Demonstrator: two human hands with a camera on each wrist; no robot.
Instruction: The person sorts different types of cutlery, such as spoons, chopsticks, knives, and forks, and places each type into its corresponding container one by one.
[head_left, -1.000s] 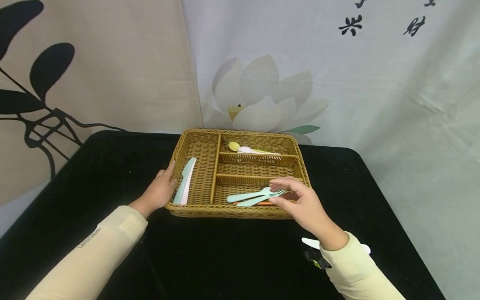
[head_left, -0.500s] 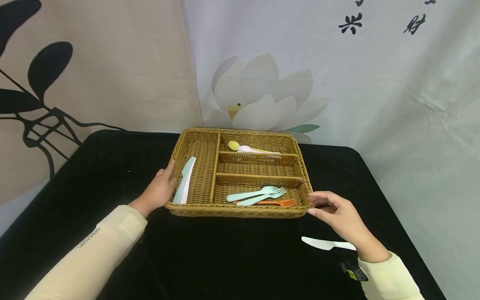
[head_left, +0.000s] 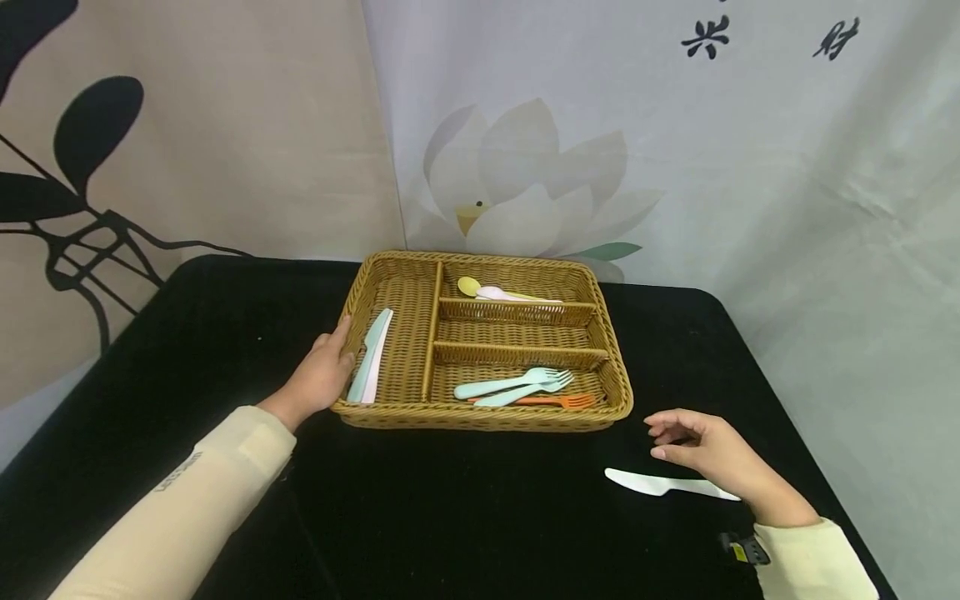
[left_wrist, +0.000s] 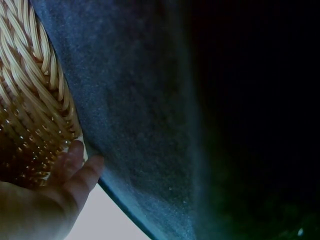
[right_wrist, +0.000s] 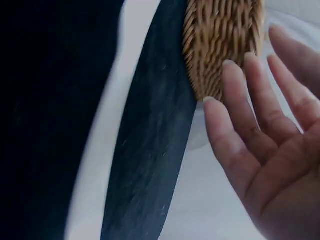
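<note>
My left hand [head_left: 318, 377] rests against the left side of a wicker cutlery basket [head_left: 495, 417], its fingers extended along the outer wall. In the left wrist view the fingertips touch the weave. My right hand [head_left: 708, 450] is off the basket's front right corner, fingers relaxed, holding nothing. Just below it a white knife [head_left: 652, 483] lies on the black cloth, its handle end near my wrist. The basket's left compartment holds a mint knife [head_left: 366, 360] and a pale pink knife [head_left: 377, 358]. In the front compartment lie mint forks [head_left: 502, 385] and an orange fork [head_left: 573, 402].
In the basket's back compartment are a yellow spoon [head_left: 468, 286] and a pale pink spoon [head_left: 491, 292]. Low dividers [head_left: 517, 350] separate the compartments. A printed cloth backdrop [head_left: 532, 167] hangs behind the black-covered table [head_left: 450, 517].
My right hand has moved right and toward me, from above the forks, past the basket's right corner, to over the white knife. My left hand stays at the basket.
</note>
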